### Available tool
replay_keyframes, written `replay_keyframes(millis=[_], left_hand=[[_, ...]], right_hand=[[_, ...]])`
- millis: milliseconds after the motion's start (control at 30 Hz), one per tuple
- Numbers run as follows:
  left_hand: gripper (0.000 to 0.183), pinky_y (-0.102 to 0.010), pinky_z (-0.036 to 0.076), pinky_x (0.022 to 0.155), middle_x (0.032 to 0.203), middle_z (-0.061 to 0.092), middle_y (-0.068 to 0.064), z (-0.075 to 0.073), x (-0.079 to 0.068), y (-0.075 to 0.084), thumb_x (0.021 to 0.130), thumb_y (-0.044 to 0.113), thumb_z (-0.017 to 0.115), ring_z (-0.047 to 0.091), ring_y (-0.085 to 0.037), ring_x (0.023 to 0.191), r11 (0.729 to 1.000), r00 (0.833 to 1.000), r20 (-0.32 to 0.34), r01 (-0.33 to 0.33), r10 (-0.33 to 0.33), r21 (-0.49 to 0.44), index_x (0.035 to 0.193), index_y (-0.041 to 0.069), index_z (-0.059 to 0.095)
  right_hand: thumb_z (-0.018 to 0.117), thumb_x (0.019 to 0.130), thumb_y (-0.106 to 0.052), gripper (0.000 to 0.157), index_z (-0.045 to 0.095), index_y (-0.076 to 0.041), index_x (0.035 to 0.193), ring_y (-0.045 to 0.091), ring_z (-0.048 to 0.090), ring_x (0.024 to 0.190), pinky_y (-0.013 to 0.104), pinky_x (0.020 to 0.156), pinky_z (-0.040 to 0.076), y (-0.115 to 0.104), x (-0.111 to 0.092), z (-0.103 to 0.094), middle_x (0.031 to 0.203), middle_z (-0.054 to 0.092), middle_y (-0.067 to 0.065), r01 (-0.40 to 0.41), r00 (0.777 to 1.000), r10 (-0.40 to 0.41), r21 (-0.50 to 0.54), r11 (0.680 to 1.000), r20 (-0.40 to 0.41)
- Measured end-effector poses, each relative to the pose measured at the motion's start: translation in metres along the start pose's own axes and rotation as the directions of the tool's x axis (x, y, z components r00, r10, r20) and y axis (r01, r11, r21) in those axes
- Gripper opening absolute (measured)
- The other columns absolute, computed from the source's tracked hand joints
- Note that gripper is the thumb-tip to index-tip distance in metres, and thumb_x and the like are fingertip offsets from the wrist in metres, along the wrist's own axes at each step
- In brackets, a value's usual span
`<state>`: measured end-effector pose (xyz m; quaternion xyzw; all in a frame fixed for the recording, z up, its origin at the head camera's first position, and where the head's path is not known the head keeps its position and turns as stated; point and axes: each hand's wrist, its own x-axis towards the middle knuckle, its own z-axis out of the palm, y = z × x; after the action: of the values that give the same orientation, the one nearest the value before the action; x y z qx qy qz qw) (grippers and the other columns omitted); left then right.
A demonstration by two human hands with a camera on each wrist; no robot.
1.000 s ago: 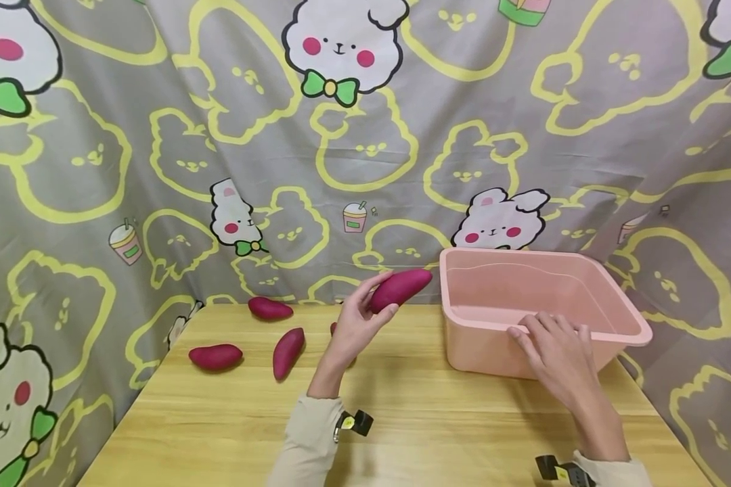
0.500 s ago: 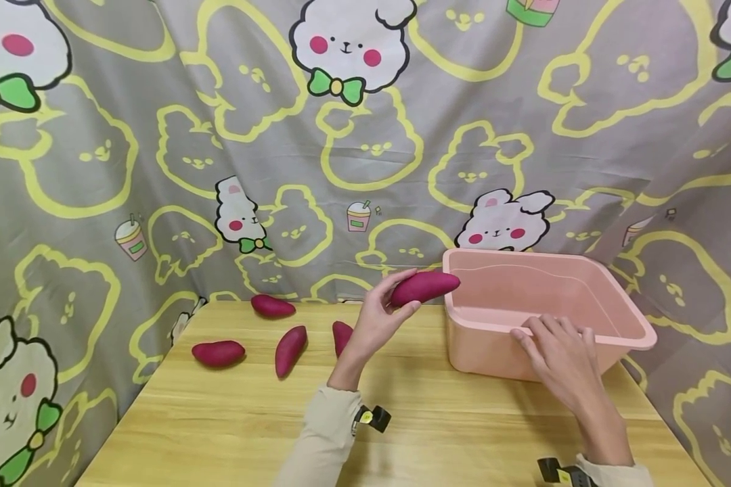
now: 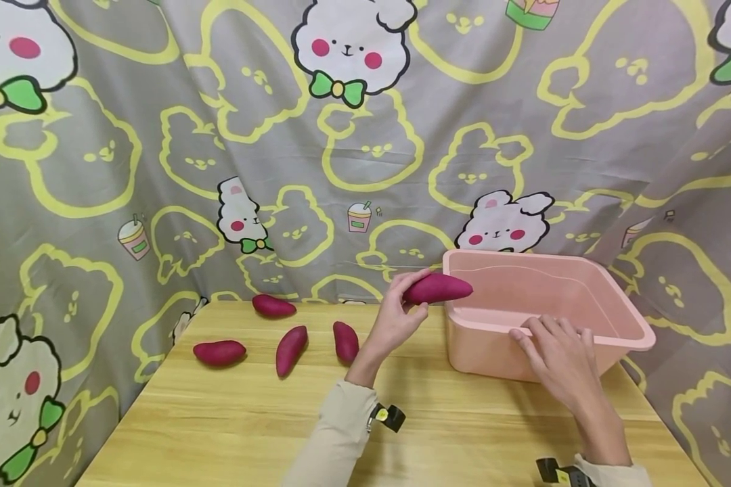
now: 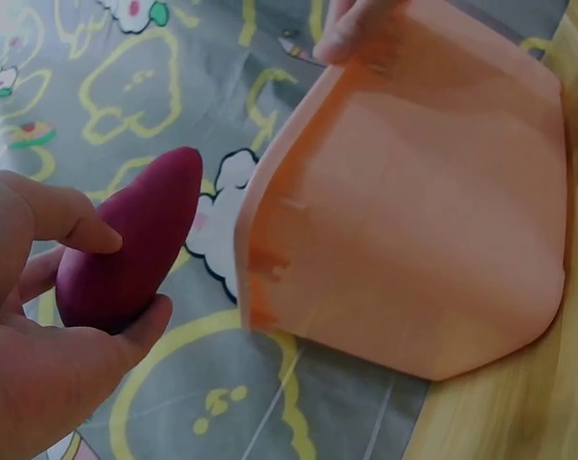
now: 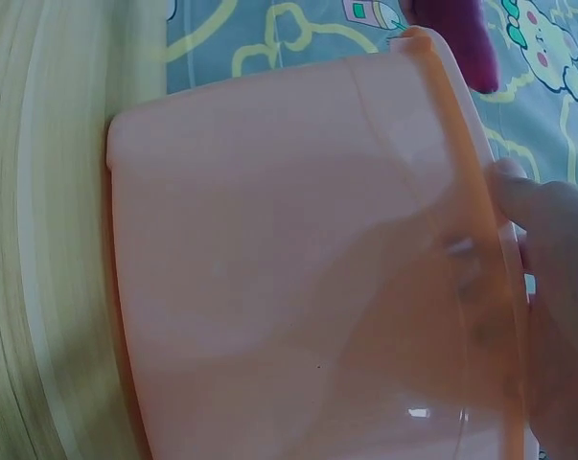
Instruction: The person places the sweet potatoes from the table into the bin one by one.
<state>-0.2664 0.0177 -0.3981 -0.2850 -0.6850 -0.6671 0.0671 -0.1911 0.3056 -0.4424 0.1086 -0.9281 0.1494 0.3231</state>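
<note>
My left hand [image 3: 394, 319] holds a purple sweet potato [image 3: 443, 289] between thumb and fingers, raised above the table. The sweet potato's tip overlaps the left rim of a pink plastic bin [image 3: 493, 348] in the head view. In the left wrist view the sweet potato [image 4: 145, 235] points up, beside the bin's outer wall [image 4: 413, 211]. My right hand [image 3: 562, 362] grips the bin's near rim, fingers curled over it into the bin. The right wrist view shows the thumb [image 5: 519, 192] at the rim.
Several more sweet potatoes lie on the wooden table [image 3: 250, 419]: one at far left [image 3: 219, 353], one at the back [image 3: 273, 306], one in the middle [image 3: 291, 352] and one near my left forearm [image 3: 345, 343]. A grey patterned curtain [image 3: 268, 149] hangs behind and at both sides.
My left hand has carried the sweet potato rightward to the bin's left rim, uncovering the sweet potato it hid before. My right hand has stayed on the rim.
</note>
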Motion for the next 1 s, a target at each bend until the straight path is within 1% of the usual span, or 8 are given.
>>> replay_keyframes(millis=[167, 267, 400, 600, 767, 1000], left_hand=[[0.053, -0.038, 0.052, 0.100, 0.136, 0.053, -0.019, 0.008, 0.002, -0.001, 0.089, -0.013, 0.065, 0.059, -0.030, 0.118, 0.999, 0.999, 0.017, -0.036, 0.035, 0.036, 0.140, 0.002, 0.061], [0.052, -0.035, 0.051, 0.100, 0.134, 0.053, -0.019, 0.013, 0.003, 0.000, 0.089, -0.014, 0.067, 0.059, -0.030, 0.119, 0.995, 0.999, 0.018, -0.051, 0.049, 0.081, 0.138, 0.003, 0.063], [0.051, -0.030, 0.052, 0.098, 0.133, 0.054, -0.018, 0.018, 0.005, 0.000, 0.089, -0.012, 0.071, 0.061, -0.027, 0.119, 0.986, 0.997, 0.015, -0.073, 0.072, 0.147, 0.136, 0.004, 0.065], [0.047, -0.027, 0.053, 0.094, 0.131, 0.058, -0.015, 0.025, 0.008, -0.002, 0.087, -0.006, 0.077, 0.062, -0.022, 0.117, 0.965, 0.994, 0.027, -0.107, 0.103, 0.239, 0.132, 0.005, 0.068], [0.047, -0.021, 0.053, 0.091, 0.127, 0.059, -0.013, 0.030, 0.010, -0.003, 0.085, -0.004, 0.079, 0.060, -0.020, 0.115, 0.934, 0.993, 0.030, -0.117, 0.114, 0.337, 0.130, 0.009, 0.070], [0.044, -0.018, 0.051, 0.092, 0.125, 0.062, -0.012, 0.039, 0.014, -0.001, 0.084, -0.003, 0.082, 0.061, -0.017, 0.112, 0.932, 0.993, 0.070, -0.118, 0.100, 0.342, 0.125, 0.006, 0.068]], right_hand=[[0.063, 0.101, -0.038, 0.021, 0.066, -0.018, 0.097, 0.033, 0.054, 0.096, 0.053, 0.075, 0.027, -0.001, 0.000, 0.001, 0.095, 0.063, 0.004, -0.008, 1.000, 0.008, 0.004, 1.000, 0.002], [0.063, 0.101, -0.038, 0.021, 0.066, -0.018, 0.097, 0.034, 0.054, 0.096, 0.053, 0.075, 0.027, -0.001, 0.000, 0.002, 0.095, 0.063, 0.005, -0.009, 1.000, 0.009, 0.003, 1.000, 0.004], [0.062, 0.102, -0.038, 0.022, 0.066, -0.017, 0.098, 0.035, 0.055, 0.097, 0.053, 0.075, 0.027, -0.001, 0.000, 0.002, 0.097, 0.064, 0.006, -0.013, 1.000, 0.013, 0.007, 1.000, 0.008], [0.062, 0.102, -0.038, 0.023, 0.066, -0.016, 0.099, 0.035, 0.054, 0.099, 0.055, 0.076, 0.028, -0.002, 0.001, 0.002, 0.100, 0.065, 0.007, -0.016, 1.000, 0.015, 0.009, 1.000, 0.011], [0.062, 0.102, -0.038, 0.023, 0.066, -0.016, 0.099, 0.036, 0.054, 0.099, 0.055, 0.076, 0.028, -0.002, 0.001, 0.002, 0.100, 0.065, 0.007, -0.012, 1.000, 0.012, 0.008, 1.000, 0.010], [0.061, 0.103, -0.037, 0.022, 0.064, -0.016, 0.099, 0.036, 0.053, 0.098, 0.056, 0.075, 0.027, 0.000, 0.001, 0.000, 0.098, 0.064, 0.008, -0.009, 1.000, 0.009, 0.000, 1.000, 0.016]])
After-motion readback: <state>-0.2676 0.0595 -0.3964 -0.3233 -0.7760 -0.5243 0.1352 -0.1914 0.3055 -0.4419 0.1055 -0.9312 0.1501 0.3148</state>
